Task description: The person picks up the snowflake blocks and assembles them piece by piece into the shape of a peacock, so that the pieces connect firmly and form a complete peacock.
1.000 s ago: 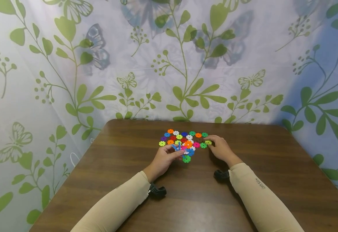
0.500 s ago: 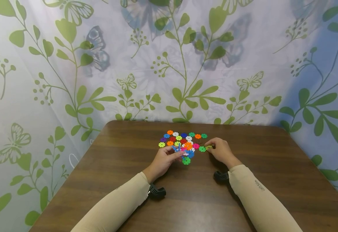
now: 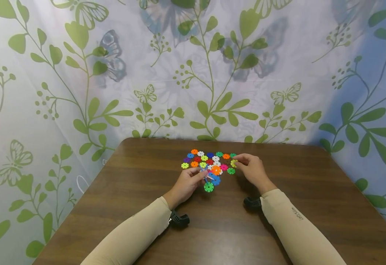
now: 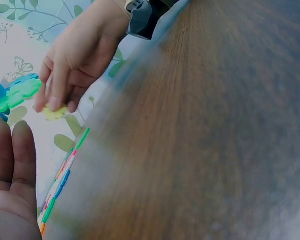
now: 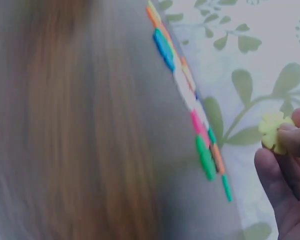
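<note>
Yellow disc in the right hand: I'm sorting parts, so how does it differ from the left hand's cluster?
The yellow disc is a single piece; the cluster is several joined pieces. The yellow disc is one colour, while the cluster shows orange, blue and green. The cluster is larger than the yellow disc. Both show notched edges and are held in the air.

A brown wood-grain table point(image 3: 226, 228) stands before a pale backdrop point(image 3: 164, 101) printed with green leaves point(image 3: 202, 107) and butterflies point(image 3: 286, 95).
</note>
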The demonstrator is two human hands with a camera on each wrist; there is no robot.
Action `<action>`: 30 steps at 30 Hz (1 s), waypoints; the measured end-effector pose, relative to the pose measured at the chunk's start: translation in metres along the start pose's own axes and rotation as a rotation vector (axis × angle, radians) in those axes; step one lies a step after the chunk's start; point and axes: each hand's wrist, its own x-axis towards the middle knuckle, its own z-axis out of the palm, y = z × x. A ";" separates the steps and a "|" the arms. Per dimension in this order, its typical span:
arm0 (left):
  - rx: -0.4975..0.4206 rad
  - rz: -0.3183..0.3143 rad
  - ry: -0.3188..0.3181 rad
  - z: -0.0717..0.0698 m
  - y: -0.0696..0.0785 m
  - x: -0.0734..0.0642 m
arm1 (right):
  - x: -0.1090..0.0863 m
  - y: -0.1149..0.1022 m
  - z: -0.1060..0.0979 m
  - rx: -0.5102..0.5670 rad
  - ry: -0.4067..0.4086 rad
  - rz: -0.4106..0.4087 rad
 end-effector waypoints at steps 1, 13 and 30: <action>0.002 0.001 -0.005 0.000 0.000 0.000 | 0.000 -0.003 0.001 0.023 0.001 -0.015; 0.166 0.023 -0.022 0.000 0.001 0.000 | -0.011 -0.054 0.012 0.283 -0.085 -0.133; 0.381 0.122 -0.073 -0.002 -0.001 0.000 | -0.020 -0.070 0.023 0.347 -0.207 -0.208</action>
